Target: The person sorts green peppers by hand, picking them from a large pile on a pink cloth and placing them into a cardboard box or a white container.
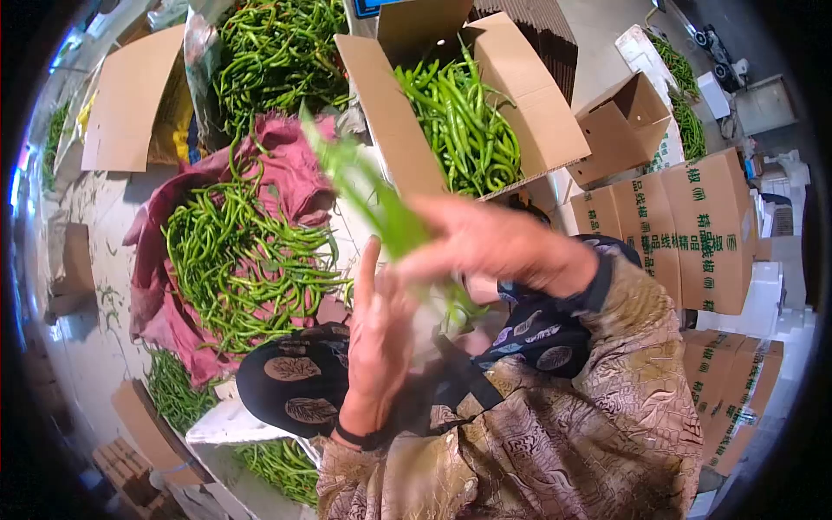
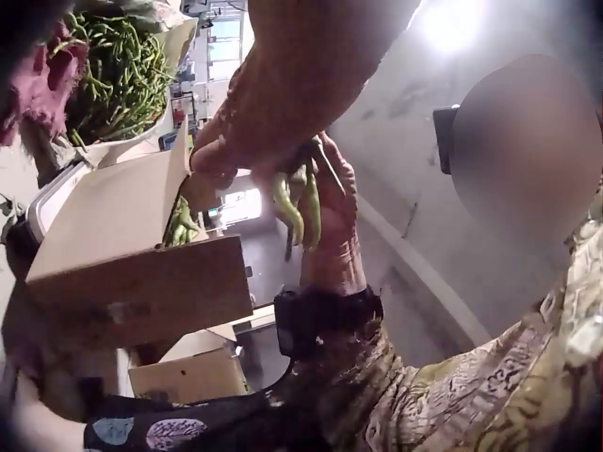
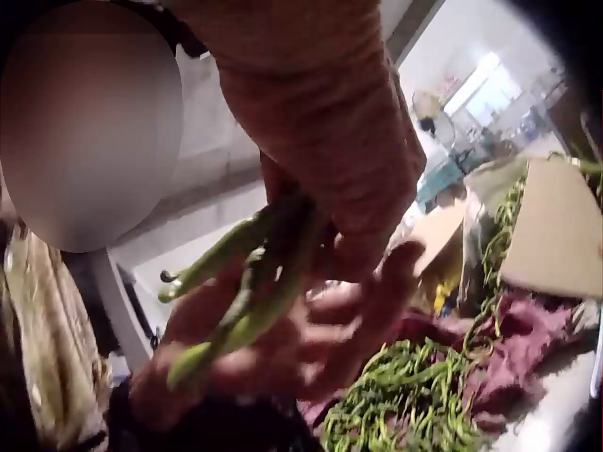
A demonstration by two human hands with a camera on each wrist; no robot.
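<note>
My right hand (image 1: pixel 494 247) grips a bunch of long green chili peppers (image 1: pixel 368 186), blurred in the head view, its tips pointing up and left. Just left of the bunch's lower end is my left hand (image 1: pixel 377 347), fingers raised and fairly straight. Seen from the right wrist, the pepper bunch (image 3: pixel 245 292) hangs below the right hand and overlaps the spread fingers of the left hand (image 3: pixel 283 348). More pepper ends (image 2: pixel 301 202) stick out by the right hand in the left wrist view.
An open cardboard box (image 1: pixel 542 130) of green peppers stands ahead. Loose peppers (image 1: pixel 251 277) are heaped on a maroon cloth (image 1: pixel 152 269) at left, with another large pepper heap (image 1: pixel 282 65) behind. Printed cartons (image 1: pixel 672 230) are at right; a white foam box (image 1: pixel 230 425) sits lower left.
</note>
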